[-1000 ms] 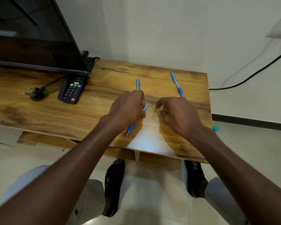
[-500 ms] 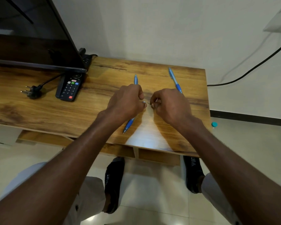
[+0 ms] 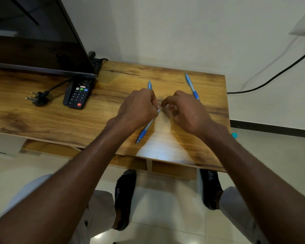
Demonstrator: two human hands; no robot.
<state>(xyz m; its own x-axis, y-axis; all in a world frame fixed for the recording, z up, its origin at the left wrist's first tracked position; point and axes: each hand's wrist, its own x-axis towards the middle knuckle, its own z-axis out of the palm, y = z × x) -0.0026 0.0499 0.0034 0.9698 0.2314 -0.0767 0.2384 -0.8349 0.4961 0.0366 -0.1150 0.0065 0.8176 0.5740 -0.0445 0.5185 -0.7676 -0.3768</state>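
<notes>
three blue pens are counted on the wooden table (image 3: 42, 118). the first pen (image 3: 144, 131) is gripped in the curled fingers of the left hand (image 3: 137, 108) at the centre of the frame, its tip lying toward the near edge. the second pen (image 3: 149, 84) is seen just above that hand, and the third pen (image 3: 191, 86) further right. the right hand (image 3: 185, 110) is curled beside the first pen's upper end; whether anything is pinched cannot be told. one remote (image 3: 77, 94) and one plug (image 3: 38, 99) are seen at left.

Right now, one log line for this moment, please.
left hand: grips pen; right hand: curled by pen end, hold unclear; table: two spare pens
</notes>
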